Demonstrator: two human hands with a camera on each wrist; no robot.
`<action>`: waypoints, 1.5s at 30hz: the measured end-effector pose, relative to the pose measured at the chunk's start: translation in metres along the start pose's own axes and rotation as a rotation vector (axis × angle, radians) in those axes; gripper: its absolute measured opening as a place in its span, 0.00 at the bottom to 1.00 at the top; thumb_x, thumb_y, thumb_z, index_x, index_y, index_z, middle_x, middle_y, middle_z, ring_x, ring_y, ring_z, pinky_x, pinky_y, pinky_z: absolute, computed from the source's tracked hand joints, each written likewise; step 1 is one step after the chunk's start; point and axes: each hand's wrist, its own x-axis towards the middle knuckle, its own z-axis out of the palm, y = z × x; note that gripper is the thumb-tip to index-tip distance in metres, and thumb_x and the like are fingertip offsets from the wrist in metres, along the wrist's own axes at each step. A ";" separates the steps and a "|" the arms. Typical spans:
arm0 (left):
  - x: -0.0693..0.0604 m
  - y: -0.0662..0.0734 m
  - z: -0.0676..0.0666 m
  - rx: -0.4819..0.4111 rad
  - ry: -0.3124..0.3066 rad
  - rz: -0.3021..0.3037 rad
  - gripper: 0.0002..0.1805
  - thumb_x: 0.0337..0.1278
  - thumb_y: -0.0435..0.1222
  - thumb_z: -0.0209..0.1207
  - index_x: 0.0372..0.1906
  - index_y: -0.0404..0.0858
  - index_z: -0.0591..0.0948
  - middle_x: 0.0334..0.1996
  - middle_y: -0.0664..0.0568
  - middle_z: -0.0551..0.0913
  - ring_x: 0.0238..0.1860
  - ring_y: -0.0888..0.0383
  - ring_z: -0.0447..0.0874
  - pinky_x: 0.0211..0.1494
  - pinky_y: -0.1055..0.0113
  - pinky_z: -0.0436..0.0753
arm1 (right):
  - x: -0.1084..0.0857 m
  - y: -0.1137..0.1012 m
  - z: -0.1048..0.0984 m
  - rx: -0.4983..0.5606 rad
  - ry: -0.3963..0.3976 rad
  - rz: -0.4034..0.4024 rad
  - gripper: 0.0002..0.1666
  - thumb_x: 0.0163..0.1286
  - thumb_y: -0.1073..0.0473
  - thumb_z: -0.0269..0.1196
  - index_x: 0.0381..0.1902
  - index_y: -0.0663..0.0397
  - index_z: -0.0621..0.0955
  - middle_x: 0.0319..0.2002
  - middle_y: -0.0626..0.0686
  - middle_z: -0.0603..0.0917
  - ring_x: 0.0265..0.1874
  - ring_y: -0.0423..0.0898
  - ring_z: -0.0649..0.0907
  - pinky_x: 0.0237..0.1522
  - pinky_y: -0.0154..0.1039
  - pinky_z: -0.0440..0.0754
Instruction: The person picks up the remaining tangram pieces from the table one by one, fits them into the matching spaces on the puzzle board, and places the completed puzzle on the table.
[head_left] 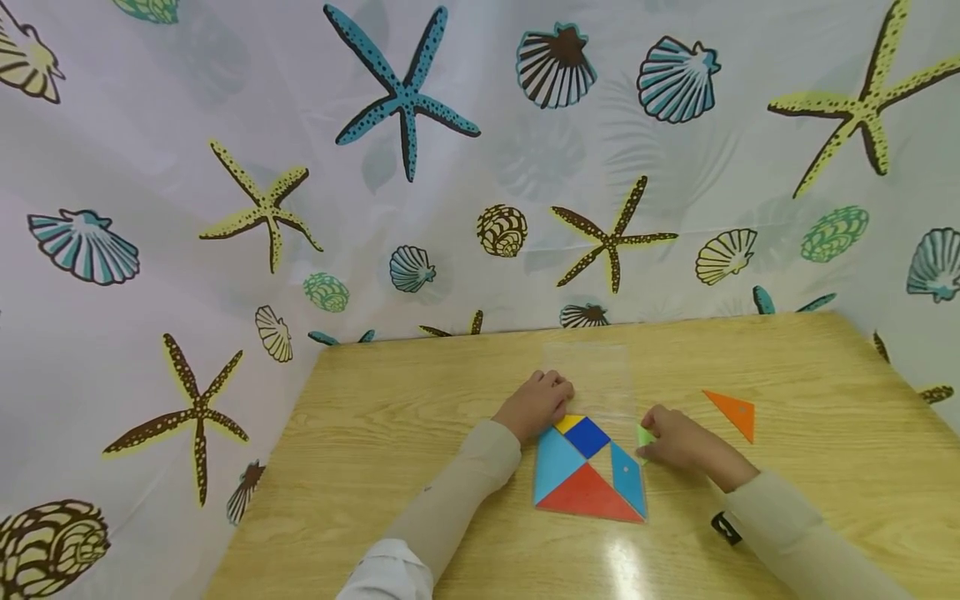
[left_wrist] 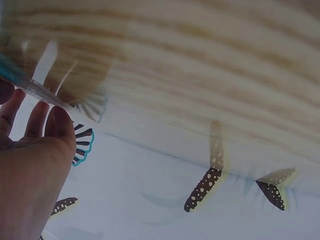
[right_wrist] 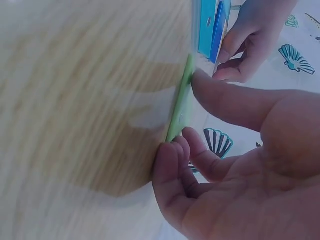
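My right hand [head_left: 682, 446] pinches a light green flat tangram piece [right_wrist: 179, 112] between thumb and fingers, on edge near the table, just right of the tangram case. My left hand [head_left: 534, 406] has its fingers curled at the case's upper-left edge and grips it. Inside the case lie a red triangle [head_left: 588, 496], a light blue triangle [head_left: 555, 467], a dark blue square [head_left: 587, 437] and a blue parallelogram [head_left: 627, 481]. A yellow piece [head_left: 568, 422] shows partly beside the left fingers. Part of the green piece is hidden by the right hand.
An orange triangle [head_left: 738, 410] lies on the wooden table [head_left: 405, 400] right of the right hand. Beyond the case stretches a clear plastic sheet or lid [head_left: 592, 375]. A small black object [head_left: 725, 527] sits by the right sleeve. A shell-patterned curtain [head_left: 450, 200] borders the table.
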 end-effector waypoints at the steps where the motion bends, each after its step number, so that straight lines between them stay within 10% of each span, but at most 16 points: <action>1: 0.000 0.000 0.000 0.000 -0.001 -0.002 0.12 0.66 0.41 0.48 0.51 0.50 0.75 0.54 0.57 0.71 0.50 0.60 0.66 0.55 0.71 0.68 | 0.000 0.001 0.000 0.005 0.003 -0.011 0.25 0.60 0.60 0.64 0.47 0.72 0.68 0.42 0.65 0.75 0.41 0.57 0.75 0.44 0.54 0.73; 22: -0.005 0.001 -0.005 -0.009 0.031 0.017 0.10 0.66 0.40 0.48 0.48 0.49 0.76 0.52 0.55 0.73 0.48 0.58 0.69 0.53 0.70 0.70 | -0.003 -0.004 0.001 -0.033 -0.001 0.007 0.20 0.57 0.64 0.62 0.45 0.71 0.70 0.41 0.63 0.73 0.39 0.56 0.73 0.42 0.53 0.72; 45: -0.006 0.001 -0.007 -0.010 0.003 -0.015 0.11 0.66 0.40 0.49 0.50 0.50 0.75 0.53 0.56 0.72 0.49 0.59 0.68 0.54 0.70 0.69 | -0.018 -0.015 0.014 -0.230 0.184 -0.068 0.14 0.56 0.63 0.64 0.29 0.63 0.68 0.23 0.53 0.67 0.22 0.48 0.66 0.25 0.40 0.64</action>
